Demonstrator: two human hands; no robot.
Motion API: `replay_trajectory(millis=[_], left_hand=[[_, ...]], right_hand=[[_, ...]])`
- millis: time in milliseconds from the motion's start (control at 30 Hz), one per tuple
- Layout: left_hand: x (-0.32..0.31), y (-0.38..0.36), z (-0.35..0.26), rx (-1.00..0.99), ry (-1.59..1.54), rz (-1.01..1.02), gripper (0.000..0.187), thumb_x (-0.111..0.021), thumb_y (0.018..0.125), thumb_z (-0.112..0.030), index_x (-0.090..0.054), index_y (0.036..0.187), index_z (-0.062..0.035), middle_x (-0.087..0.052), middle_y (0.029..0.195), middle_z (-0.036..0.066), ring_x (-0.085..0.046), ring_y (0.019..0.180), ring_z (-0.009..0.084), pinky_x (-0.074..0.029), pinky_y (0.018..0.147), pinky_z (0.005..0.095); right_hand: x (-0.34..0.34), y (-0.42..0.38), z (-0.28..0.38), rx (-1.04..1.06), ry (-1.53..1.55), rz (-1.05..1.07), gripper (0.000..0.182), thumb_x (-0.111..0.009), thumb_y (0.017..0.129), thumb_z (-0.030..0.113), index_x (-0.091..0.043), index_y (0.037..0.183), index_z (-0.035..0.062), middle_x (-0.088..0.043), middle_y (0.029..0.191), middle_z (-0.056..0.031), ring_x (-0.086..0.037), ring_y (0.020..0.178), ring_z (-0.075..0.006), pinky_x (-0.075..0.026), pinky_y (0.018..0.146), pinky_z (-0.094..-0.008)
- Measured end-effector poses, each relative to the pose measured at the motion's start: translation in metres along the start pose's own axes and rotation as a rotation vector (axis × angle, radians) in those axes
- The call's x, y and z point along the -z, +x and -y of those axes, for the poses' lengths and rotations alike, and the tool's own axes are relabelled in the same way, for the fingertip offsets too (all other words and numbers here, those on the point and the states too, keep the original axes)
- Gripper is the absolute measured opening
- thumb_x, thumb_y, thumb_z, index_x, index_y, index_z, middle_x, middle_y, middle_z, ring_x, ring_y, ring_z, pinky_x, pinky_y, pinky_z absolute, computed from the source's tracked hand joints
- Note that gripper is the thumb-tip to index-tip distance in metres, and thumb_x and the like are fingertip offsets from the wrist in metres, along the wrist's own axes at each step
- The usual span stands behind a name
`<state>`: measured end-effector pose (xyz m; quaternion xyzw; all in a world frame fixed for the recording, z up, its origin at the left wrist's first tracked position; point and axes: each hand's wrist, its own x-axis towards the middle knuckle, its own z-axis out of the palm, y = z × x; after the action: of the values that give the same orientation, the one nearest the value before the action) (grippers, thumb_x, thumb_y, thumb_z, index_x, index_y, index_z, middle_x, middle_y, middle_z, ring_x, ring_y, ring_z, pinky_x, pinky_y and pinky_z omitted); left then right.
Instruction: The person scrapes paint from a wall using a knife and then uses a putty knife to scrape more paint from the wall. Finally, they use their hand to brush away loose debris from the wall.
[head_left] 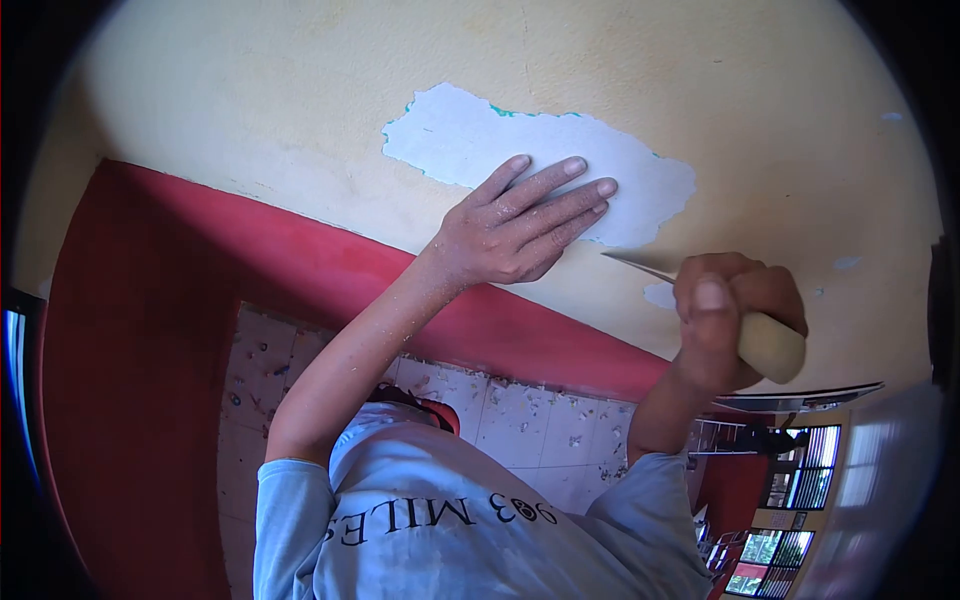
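My left hand (530, 220) lies flat on the cream wall (300, 100), fingers stretched over the lower edge of a bare white patch (455, 130) where the paint is gone. Dust and flecks cling to that hand and forearm. In my right hand (715, 310) is a scraper (772, 348) with a pale yellow rounded handle, gripped in a fist. Its thin blade, seen nearly edge-on, points left, with the tip just below the patch. A smaller bare spot (660, 295) shows behind the blade. Traces of green line the patch's ragged rim.
A red band (330, 250) runs along the lower wall. Paint chips lie scattered on the pale tiled floor (520, 415) below. Far right are barred windows (805, 470), a person in dark clothes (765, 440) and a metal ladder (715, 437).
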<state>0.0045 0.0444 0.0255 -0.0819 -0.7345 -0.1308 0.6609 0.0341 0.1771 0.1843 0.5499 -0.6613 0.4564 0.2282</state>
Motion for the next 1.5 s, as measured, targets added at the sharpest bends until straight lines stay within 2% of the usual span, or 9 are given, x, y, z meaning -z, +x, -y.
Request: replay_trajectory(millis=[267, 367, 467, 667, 1067, 1133, 1233, 1300, 1500], left_hand=[[-0.004, 0.001, 0.003, -0.027, 0.013, -0.014, 0.032, -0.05, 0.075, -0.014, -0.062, 0.104, -0.0182, -0.054, 0.119, -0.006, -0.043, 0.117, 0.0173, -0.021, 0.106, 0.0392], [-0.003, -0.001, 0.001, -0.04, 0.027, -0.011, 0.035, -0.048, 0.073, -0.013, -0.062, 0.104, -0.0183, -0.056, 0.116, -0.005, -0.044, 0.116, 0.0189, -0.021, 0.106, 0.0403], [-0.004, 0.001, 0.003, -0.029, 0.034, -0.021, 0.034, -0.049, 0.072, -0.013, -0.063, 0.104, -0.0182, -0.057, 0.116, -0.005, -0.045, 0.115, 0.019, -0.022, 0.106, 0.0403], [-0.005, 0.0, 0.002, -0.033, 0.02, -0.016, 0.034, -0.051, 0.072, -0.014, -0.063, 0.104, -0.0178, -0.057, 0.115, -0.005, -0.045, 0.115, 0.0196, -0.022, 0.106, 0.0403], [-0.004, -0.001, 0.002, -0.029, 0.011, -0.008, 0.036, -0.049, 0.072, -0.012, -0.062, 0.104, -0.0173, -0.057, 0.115, -0.005, -0.044, 0.116, 0.0198, -0.02, 0.106, 0.0399], [-0.004, 0.0, 0.001, -0.036, 0.005, -0.009, 0.036, -0.049, 0.072, -0.012, -0.062, 0.104, -0.0175, -0.057, 0.116, -0.005, -0.044, 0.116, 0.0197, -0.02, 0.107, 0.04], [-0.005, 0.0, 0.002, -0.033, 0.026, -0.028, 0.036, -0.049, 0.071, -0.013, -0.062, 0.104, -0.0176, -0.057, 0.116, -0.005, -0.044, 0.116, 0.0199, -0.02, 0.107, 0.0402], [-0.006, -0.001, 0.002, -0.041, 0.025, -0.026, 0.035, -0.05, 0.071, -0.013, -0.062, 0.104, -0.0175, -0.057, 0.115, -0.005, -0.044, 0.116, 0.02, -0.02, 0.107, 0.0402], [-0.004, -0.001, 0.002, -0.033, 0.015, -0.009, 0.034, -0.049, 0.072, -0.013, -0.063, 0.103, -0.0174, -0.057, 0.115, -0.005, -0.045, 0.115, 0.0201, -0.021, 0.106, 0.0405]], right_hand=[[0.022, 0.007, -0.004, 0.221, 0.43, 0.064, 0.019, -0.047, 0.072, -0.007, -0.035, 0.063, 0.0042, -0.042, 0.052, -0.0068, -0.033, 0.037, -0.0084, -0.026, 0.031, -0.0229], [0.006, -0.003, -0.004, 0.083, 0.028, -0.058, 0.015, -0.048, 0.071, -0.006, -0.037, 0.064, 0.0029, -0.041, 0.05, -0.0069, -0.031, 0.036, -0.0082, -0.025, 0.03, -0.0234], [0.026, 0.002, -0.003, 0.158, 0.361, 0.033, 0.013, -0.051, 0.069, -0.005, -0.04, 0.067, 0.0019, -0.042, 0.051, -0.0066, -0.035, 0.037, -0.0098, -0.028, 0.032, -0.0235], [0.005, 0.006, 0.002, 0.27, -0.019, 0.029, 0.014, -0.044, 0.078, 0.003, -0.035, 0.067, 0.0065, -0.035, 0.047, -0.0037, -0.026, 0.037, -0.0068, -0.021, 0.033, -0.0228], [0.021, 0.009, -0.003, 0.214, 0.285, 0.19, 0.015, -0.044, 0.073, -0.003, -0.034, 0.066, 0.0062, -0.035, 0.047, -0.0054, -0.025, 0.036, -0.0062, -0.019, 0.032, -0.0232], [0.009, 0.001, 0.001, 0.174, -0.078, 0.045, 0.014, -0.043, 0.076, 0.002, -0.034, 0.067, 0.0075, -0.035, 0.047, -0.0034, -0.025, 0.036, -0.0066, -0.021, 0.034, -0.0228], [0.023, 0.008, 0.002, 0.252, 0.289, 0.078, 0.015, -0.044, 0.075, 0.001, -0.034, 0.066, 0.0072, -0.033, 0.046, -0.0029, -0.026, 0.036, -0.0067, -0.021, 0.034, -0.0224], [0.004, 0.0, 0.0, 0.109, 0.018, -0.044, 0.015, -0.044, 0.074, 0.001, -0.034, 0.066, 0.0073, -0.033, 0.046, -0.0031, -0.026, 0.035, -0.0066, -0.021, 0.034, -0.0223], [0.024, 0.0, -0.005, 0.179, 0.218, 0.079, 0.016, -0.044, 0.075, 0.0, -0.034, 0.066, 0.0074, -0.033, 0.046, -0.0036, -0.026, 0.036, -0.007, -0.021, 0.035, -0.0226]])
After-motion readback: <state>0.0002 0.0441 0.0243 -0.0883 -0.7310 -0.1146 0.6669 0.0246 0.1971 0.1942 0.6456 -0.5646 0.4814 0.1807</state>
